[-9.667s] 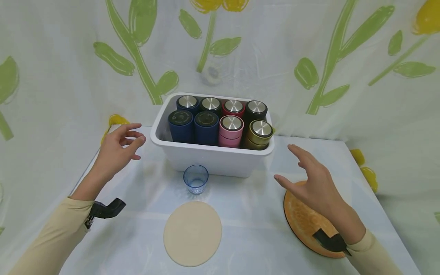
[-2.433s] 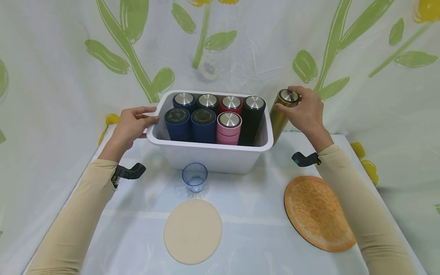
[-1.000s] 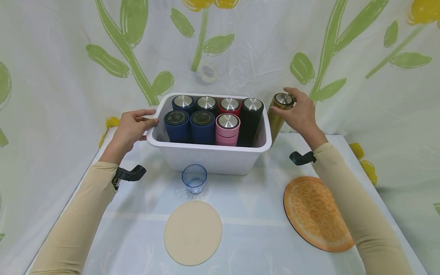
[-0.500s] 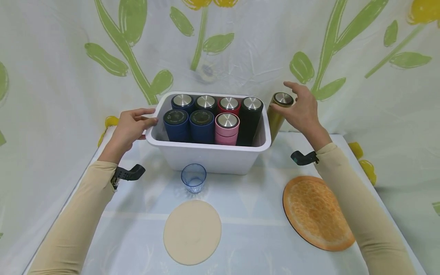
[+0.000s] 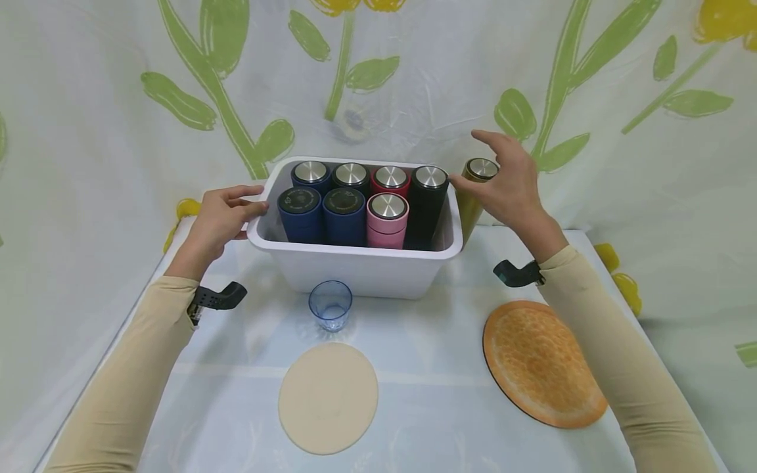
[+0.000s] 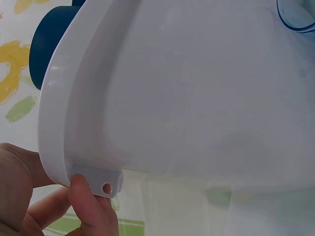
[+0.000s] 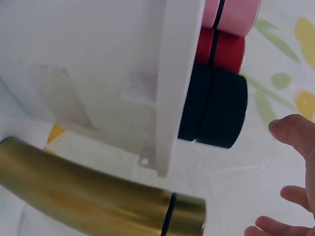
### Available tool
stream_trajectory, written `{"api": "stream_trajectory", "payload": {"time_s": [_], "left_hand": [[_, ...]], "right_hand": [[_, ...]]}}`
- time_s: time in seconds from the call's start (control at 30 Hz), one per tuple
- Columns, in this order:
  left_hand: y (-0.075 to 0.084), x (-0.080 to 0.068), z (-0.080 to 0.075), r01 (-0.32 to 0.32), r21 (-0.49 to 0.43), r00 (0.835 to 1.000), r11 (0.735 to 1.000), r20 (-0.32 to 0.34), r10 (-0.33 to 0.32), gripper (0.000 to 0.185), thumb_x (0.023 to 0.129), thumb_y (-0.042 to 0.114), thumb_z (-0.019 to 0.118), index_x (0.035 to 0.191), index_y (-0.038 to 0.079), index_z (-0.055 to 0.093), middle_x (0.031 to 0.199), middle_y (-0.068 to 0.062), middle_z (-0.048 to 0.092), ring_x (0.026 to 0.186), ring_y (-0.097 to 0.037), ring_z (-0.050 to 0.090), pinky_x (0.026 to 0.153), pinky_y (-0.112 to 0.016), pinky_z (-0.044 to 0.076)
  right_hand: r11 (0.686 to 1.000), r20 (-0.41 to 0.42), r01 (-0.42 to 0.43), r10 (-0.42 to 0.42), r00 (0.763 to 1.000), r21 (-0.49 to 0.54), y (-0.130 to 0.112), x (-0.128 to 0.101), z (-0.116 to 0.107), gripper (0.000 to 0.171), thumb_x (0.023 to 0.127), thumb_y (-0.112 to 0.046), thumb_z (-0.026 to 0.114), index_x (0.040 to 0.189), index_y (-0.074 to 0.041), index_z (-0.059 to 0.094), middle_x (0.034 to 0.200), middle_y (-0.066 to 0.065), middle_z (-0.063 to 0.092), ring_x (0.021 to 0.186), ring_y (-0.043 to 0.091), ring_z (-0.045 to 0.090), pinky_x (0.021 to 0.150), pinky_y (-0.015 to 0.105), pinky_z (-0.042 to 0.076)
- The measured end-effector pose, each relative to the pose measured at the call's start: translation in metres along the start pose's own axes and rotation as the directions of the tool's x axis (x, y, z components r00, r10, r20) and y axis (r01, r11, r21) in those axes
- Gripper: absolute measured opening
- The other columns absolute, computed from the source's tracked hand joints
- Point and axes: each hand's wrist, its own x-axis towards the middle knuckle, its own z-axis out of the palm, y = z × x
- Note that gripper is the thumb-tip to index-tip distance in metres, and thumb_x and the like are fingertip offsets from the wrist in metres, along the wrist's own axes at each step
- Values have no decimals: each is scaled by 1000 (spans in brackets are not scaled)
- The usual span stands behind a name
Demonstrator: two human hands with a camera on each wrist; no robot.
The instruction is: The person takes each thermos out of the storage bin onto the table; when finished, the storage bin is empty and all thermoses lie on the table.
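Observation:
A white plastic tub holds several upright thermos flasks, among them navy, pink, red and black ones. My left hand holds the tub's left end; the left wrist view shows thumb and finger pinching a small tab under the rim. Outside the tub's right end, a gold thermos flask with a steel-topped lid stands upright. My right hand is over it with fingers spread, thumb near the black flask's lid. In the right wrist view the gold flask is apart from the fingers.
In front of the tub stands a blue-tinted drinking glass. Nearer lies a beige round mat. On the right, a round bread-patterned mat is partly under my right sleeve. A flower-printed curtain hangs close behind the tub.
The gold flask has gone from inside the tub to beside its right end. My right hand has let go of it, opened and shifted left. My left hand has moved onto the rim.

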Motion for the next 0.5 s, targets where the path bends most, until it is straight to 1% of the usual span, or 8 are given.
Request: {"api": "stream_trajectory", "payload": {"time_s": [0.07, 0.2, 0.37, 0.43, 0.5], "left_hand": [[0, 0, -1, 4, 3, 1000, 1000, -1, -4, 53, 100, 27, 62, 150, 13, 48, 136, -21, 56, 117, -35, 57, 71, -25, 54], [0, 0, -1, 4, 4, 1000, 1000, -3, -4, 53, 101, 27, 62, 150, 13, 48, 137, -21, 56, 116, -35, 56, 70, -24, 53], [0, 0, -1, 0, 3, 1000, 1000, -4, 0, 52, 101, 26, 62, 149, 13, 48, 136, -21, 56, 116, -35, 56, 70, -24, 53], [0, 1, 0, 0, 3, 1000, 1000, -4, 0, 52, 101, 27, 62, 150, 13, 48, 136, -21, 56, 116, -35, 56, 70, -24, 53], [-1, 1, 0, 1, 1, 1000, 1000, -4, -1, 53, 101, 27, 62, 150, 13, 48, 136, -21, 56, 117, -35, 56, 70, -24, 53]], "right_hand": [[1000, 7, 18, -18, 1000, 8, -4, 1, 1, 71, 78, -26, 86, 139, -4, 57, 140, 13, 57, 132, 26, 48, 107, 43, 39], [999, 36, 25, -25, 999, 24, -10, 1, 3, 71, 78, -25, 86, 140, -5, 56, 140, 13, 55, 132, 25, 46, 108, 43, 38], [999, 81, 13, -17, 997, 45, -13, 0, 7, 74, 79, -25, 86, 142, -5, 55, 142, 12, 54, 131, 25, 47, 102, 45, 44], [999, 95, 7, -12, 995, 51, -15, 0, 9, 74, 79, -26, 86, 142, -6, 54, 142, 12, 53, 125, 26, 50, 98, 46, 47], [998, 103, 13, -19, 994, 62, -17, -1, 12, 74, 78, -26, 86, 142, -6, 54, 141, 12, 54, 114, 27, 55, 93, 45, 49]]}}
